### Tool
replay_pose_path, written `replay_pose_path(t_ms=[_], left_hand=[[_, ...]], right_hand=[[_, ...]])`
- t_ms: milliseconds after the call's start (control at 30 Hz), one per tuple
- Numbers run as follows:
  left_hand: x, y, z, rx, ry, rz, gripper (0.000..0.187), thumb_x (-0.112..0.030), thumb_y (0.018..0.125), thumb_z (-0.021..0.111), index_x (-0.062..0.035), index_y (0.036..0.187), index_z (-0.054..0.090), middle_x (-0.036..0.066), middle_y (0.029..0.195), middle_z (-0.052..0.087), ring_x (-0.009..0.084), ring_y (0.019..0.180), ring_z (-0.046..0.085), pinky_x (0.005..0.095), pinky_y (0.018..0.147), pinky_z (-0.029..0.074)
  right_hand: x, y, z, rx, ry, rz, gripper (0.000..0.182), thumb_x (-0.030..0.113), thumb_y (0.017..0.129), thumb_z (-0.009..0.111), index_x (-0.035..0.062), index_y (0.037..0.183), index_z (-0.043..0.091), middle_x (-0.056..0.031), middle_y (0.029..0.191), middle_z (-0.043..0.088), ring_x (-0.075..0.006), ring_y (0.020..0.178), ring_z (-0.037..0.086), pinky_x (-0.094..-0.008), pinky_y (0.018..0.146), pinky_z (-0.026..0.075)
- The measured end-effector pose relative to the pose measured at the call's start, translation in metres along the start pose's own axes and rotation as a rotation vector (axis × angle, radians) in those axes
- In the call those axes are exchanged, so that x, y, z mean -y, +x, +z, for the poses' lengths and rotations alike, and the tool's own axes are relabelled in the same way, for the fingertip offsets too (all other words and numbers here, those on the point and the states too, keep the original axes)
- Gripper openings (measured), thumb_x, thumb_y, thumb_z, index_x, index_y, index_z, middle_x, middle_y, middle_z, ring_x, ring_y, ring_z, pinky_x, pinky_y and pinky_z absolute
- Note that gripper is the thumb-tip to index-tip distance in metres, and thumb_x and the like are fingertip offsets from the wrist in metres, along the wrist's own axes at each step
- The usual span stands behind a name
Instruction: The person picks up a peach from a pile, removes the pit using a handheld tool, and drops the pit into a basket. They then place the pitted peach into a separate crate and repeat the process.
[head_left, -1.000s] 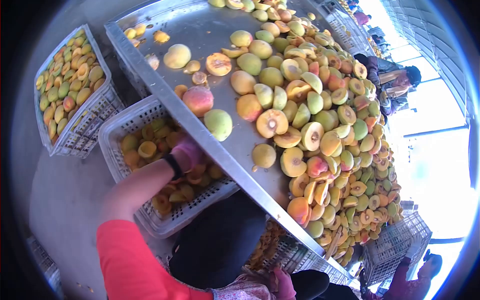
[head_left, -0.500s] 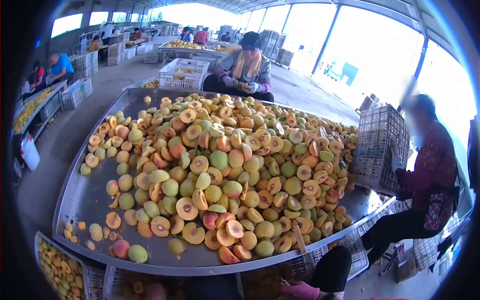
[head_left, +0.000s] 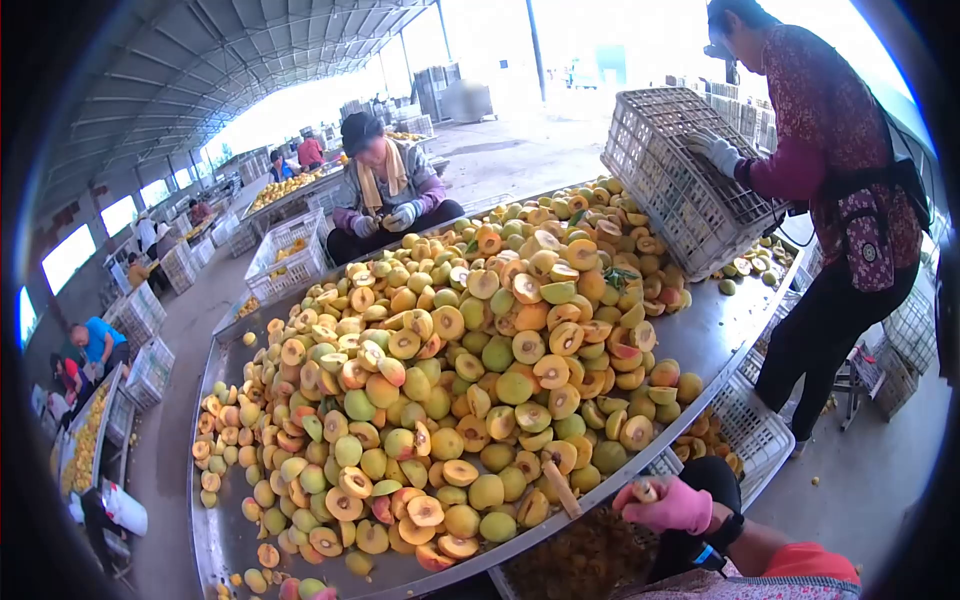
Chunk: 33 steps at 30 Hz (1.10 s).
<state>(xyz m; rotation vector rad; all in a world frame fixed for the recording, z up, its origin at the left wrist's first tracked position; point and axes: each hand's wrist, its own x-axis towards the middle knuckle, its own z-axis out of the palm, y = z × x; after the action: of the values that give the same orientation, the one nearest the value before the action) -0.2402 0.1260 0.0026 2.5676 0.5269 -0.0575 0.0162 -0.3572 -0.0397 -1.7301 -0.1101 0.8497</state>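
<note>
My right hand, in a pink glove, is closed around a small tan object whose full shape is hidden. It is just outside the near rim of the metal table. A large heap of halved and whole yellow-green fruit covers much of that table. Left of my hand, a flat wooden stick leans on the rim beside the fruit. Below the rim, a container holds brownish pieces. My left hand is out of view.
At right a standing co-worker tilts a crate over the table. Another person sits across it, holding something small. White crates stand below the near edge. More workers and fruit tables are at back left.
The view has turned right and tilted. My right hand has risen from the bottom edge to beside the rim. The co-worker's crate is now tipped over the table, with fruit beside it.
</note>
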Motion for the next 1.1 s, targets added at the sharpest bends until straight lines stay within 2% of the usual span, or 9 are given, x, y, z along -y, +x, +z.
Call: replay_pose_path(t_ms=[100, 267, 300, 433, 567, 633, 900, 1000, 1100], left_hand=[[-0.091, 0.07, -0.036, 0.109, -0.195, 0.016, 0.057, -0.045, 0.101, 0.054, -0.0036, 0.14, 0.055, 0.016, 0.137, 0.06, 0.0259, 0.126, 0.059, 0.0389, 0.1, 0.051], [-0.215, 0.24, -0.01, -0.106, -0.148, 0.428, 0.07, -0.054, 0.095, 0.063, 0.0015, 0.138, 0.055, 0.018, 0.131, 0.062, 0.0272, 0.117, 0.064, 0.0396, 0.097, 0.051], [-0.227, 0.282, 0.0, -0.145, -0.104, 0.509, 0.073, -0.058, 0.095, 0.062, 0.0007, 0.138, 0.055, 0.016, 0.131, 0.062, 0.0243, 0.109, 0.067, 0.0369, 0.088, 0.055], [-0.32, 0.413, 0.023, -0.106, 0.05, 0.466, 0.075, -0.06, 0.099, 0.05, 0.0017, 0.141, 0.051, 0.025, 0.135, 0.06, 0.0379, 0.127, 0.056, 0.0427, 0.111, 0.042], [-0.331, 0.547, 0.096, 0.002, 0.144, 0.668, 0.084, -0.067, 0.098, 0.046, 0.0012, 0.147, 0.045, 0.028, 0.144, 0.051, 0.0394, 0.138, 0.046, 0.0431, 0.117, 0.035], [-0.344, 0.52, 0.109, -0.076, -0.129, 0.245, 0.083, -0.068, 0.097, 0.047, -0.0029, 0.149, 0.045, 0.028, 0.158, 0.032, 0.0459, 0.141, 0.039, 0.0428, 0.119, 0.031], [-0.294, 0.526, 0.093, 0.046, 0.129, 0.521, 0.078, -0.071, 0.097, 0.038, -0.005, 0.132, 0.061, 0.029, 0.123, 0.065, 0.0449, 0.12, 0.058, 0.0465, 0.103, 0.045], [-0.303, 0.452, 0.073, 0.022, 0.09, 0.27, 0.073, -0.068, 0.096, 0.044, -0.0047, 0.129, 0.063, 0.027, 0.114, 0.068, 0.045, 0.11, 0.062, 0.0466, 0.096, 0.048], [-0.282, 0.401, 0.069, 0.145, -0.175, 0.398, 0.065, -0.059, 0.092, 0.063, -0.0049, 0.128, 0.064, 0.024, 0.117, 0.067, 0.0354, 0.109, 0.064, 0.0405, 0.099, 0.048]], right_hand=[[0.039, 0.037, -0.053, -0.115, 0.19, -0.387, 0.031, 0.012, 0.095, 0.066, 0.0041, 0.125, 0.062, -0.001, 0.093, 0.064, -0.0085, 0.078, 0.061, -0.0245, 0.07, 0.05], [0.111, 0.111, -0.114, -0.334, -0.362, -0.76, 0.042, 0.016, 0.09, 0.067, 0.0007, 0.128, 0.058, -0.011, 0.103, 0.065, -0.022, 0.094, 0.066, -0.0358, 0.083, 0.053], [0.131, 0.12, -0.123, -0.335, -0.366, -0.766, 0.042, 0.016, 0.09, 0.067, 0.0007, 0.128, 0.058, -0.011, 0.103, 0.065, -0.022, 0.094, 0.066, -0.0358, 0.083, 0.053], [0.183, 0.185, -0.16, -0.468, -0.657, -0.76, 0.057, 0.03, 0.09, 0.068, 0.0056, 0.139, 0.054, -0.0185, 0.122, 0.065, -0.0373, 0.109, 0.065, -0.0415, 0.095, 0.05], [0.182, 0.245, -0.17, -0.512, -0.885, -0.672, 0.061, 0.04, 0.091, 0.066, 0.0114, 0.143, 0.054, -0.0182, 0.131, 0.062, -0.036, 0.123, 0.058, -0.0429, 0.105, 0.045], [0.173, 0.264, -0.17, -0.607, -0.97, -0.82, 0.062, 0.049, 0.092, 0.064, 0.0147, 0.144, 0.055, -0.0167, 0.137, 0.059, -0.0351, 0.132, 0.051, -0.0441, 0.111, 0.04], [0.14, 0.25, -0.117, -0.478, -0.694, -0.875, 0.058, 0.039, 0.092, 0.068, 0.016, 0.144, 0.056, -0.0146, 0.126, 0.065, -0.0376, 0.117, 0.056, -0.0447, 0.104, 0.044], [0.136, 0.235, -0.086, -0.424, -0.797, -0.944, 0.059, 0.038, 0.088, 0.071, 0.0188, 0.142, 0.057, -0.0129, 0.125, 0.066, -0.0365, 0.115, 0.056, -0.0445, 0.103, 0.044], [0.107, 0.222, -0.052, -0.347, -0.74, -1.033, 0.057, 0.038, 0.085, 0.074, 0.0218, 0.138, 0.061, -0.0114, 0.128, 0.064, -0.0359, 0.118, 0.054, -0.0445, 0.102, 0.045]])
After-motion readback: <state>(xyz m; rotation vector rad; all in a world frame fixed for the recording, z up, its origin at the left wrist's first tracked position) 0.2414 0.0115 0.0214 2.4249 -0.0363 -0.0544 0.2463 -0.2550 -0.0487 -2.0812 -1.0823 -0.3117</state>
